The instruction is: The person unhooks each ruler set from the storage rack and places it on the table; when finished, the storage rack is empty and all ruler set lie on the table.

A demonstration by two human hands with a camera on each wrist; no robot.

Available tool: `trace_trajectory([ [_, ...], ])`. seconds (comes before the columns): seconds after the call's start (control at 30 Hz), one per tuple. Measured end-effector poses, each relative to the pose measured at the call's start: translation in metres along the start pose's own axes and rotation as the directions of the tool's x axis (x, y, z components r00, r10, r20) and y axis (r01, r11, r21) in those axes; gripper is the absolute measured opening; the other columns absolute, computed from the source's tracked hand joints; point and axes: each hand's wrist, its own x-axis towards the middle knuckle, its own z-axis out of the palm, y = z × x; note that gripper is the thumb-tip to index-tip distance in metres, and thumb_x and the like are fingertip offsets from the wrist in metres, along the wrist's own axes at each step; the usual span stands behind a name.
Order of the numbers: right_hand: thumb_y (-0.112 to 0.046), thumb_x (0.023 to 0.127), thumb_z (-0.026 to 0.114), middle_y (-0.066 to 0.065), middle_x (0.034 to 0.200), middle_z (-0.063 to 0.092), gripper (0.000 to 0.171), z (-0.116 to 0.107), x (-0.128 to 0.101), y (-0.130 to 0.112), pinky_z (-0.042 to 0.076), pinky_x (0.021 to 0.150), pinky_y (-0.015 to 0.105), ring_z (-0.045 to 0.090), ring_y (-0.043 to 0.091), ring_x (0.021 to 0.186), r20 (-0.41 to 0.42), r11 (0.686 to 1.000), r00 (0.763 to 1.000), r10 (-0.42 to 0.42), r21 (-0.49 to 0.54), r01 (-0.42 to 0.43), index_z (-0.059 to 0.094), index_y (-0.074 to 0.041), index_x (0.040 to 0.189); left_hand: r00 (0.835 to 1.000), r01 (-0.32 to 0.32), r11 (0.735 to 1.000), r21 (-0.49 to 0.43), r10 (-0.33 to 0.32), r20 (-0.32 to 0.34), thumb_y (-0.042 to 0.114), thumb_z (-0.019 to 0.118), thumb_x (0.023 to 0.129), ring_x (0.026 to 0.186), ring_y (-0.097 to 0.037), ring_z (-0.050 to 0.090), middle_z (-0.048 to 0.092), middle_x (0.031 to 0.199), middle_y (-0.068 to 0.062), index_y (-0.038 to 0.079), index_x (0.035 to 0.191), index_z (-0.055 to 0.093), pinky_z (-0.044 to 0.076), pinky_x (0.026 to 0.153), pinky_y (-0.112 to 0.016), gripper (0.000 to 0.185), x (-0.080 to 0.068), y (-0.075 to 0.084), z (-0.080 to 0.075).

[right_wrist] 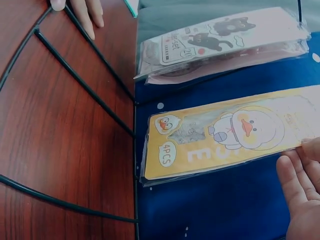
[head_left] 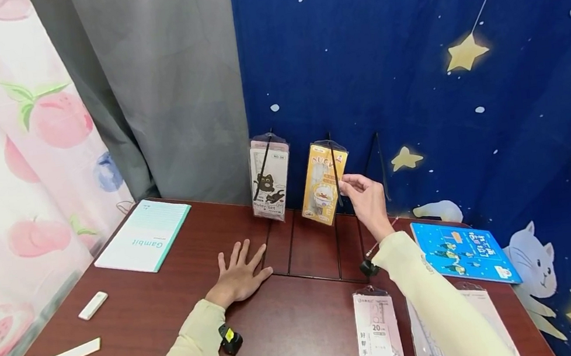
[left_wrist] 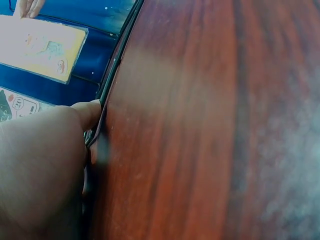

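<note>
A yellow packet [head_left: 319, 194] with a duck picture and "4PCS" print hangs on a prong of a black wire rack [head_left: 316, 277]. My right hand [head_left: 368, 201] pinches the packet's edge between thumb and fingers, beside the prong's front end. On the prong to the left hang ruler-set packets [head_left: 278, 170] with black cats on the front one. My left hand [head_left: 239, 275] lies palm down on the table, fingers spread, its thumb at the rack's base wire. In the left wrist view that thumb [left_wrist: 90, 114] meets the black wire.
The rack's right prong [head_left: 382, 167] holds no packet. A notepad [head_left: 141, 235], a white eraser-like block [head_left: 92, 305] and a white strip [head_left: 73, 354] lie at left. At right are a blue book [head_left: 463, 252] and ruler packets [head_left: 379, 332], partly under my right forearm.
</note>
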Motion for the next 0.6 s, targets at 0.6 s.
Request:
trace_trajectory([
  [0.6,-0.015,0.098,0.073,0.027,0.106,0.077,0.021,-0.010,-0.035,-0.012,0.059,0.077,0.016,0.073,0.002,0.077,0.068,1.000,0.998,-0.010,0.016,0.009,0.075,0.002,0.111,1.000,0.002,1.000,-0.004,-0.002,-0.006,0.063,0.038,0.107,0.163,-0.039,-0.004,0.003,0.176,-0.015,0.029,0.167,0.021,-0.009,0.122,-0.073,0.072,0.000,0.002,0.002],
])
